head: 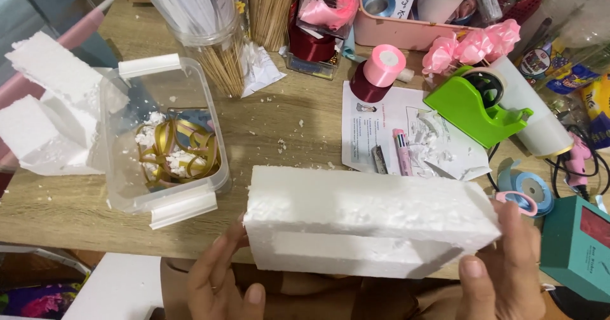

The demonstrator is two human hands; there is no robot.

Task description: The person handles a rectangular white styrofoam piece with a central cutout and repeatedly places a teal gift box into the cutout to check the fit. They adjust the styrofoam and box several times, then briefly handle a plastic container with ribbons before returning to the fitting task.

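White foam filled the lower middle of the frame: a long polystyrene block (372, 221) with a shallow step cut along its front face, held above the near edge of the wooden counter (51, 212). The left hand (222, 282) supported it from beneath at its lower left corner, fingers curled up against the underside and thumb pointing forward. The right hand (502, 269) clasped the block's right end, thumb on the front face and fingers wrapped behind. Both hands were grasping the block.

At centre left stood a clear plastic tub (162, 136) with white clip handles, containing gold ribbon loops (181, 151) and foam crumbs. Left of it, touching its side, lay broken foam pieces (47, 104). More crumbs were scattered over the counter between the tub and the block.

Behind the block, right of centre, a printed paper sheet (381, 120) lay flat with a pink-handled craft knife (401, 151) on it. A pink ribbon spool (383, 64) leaned on a dark red one at the sheet's upper edge. To the right sat a green tape dispenser (473, 107), with pink ribbon bows (473, 45) above it. At the upper middle stood a jar of wooden skewers (270, 8) and a pink tray (406, 31) of oddments. At the right edge, a blue tape roll (532, 190) lay just beyond the right hand, and a teal box (578, 244) sat in the lower right corner.
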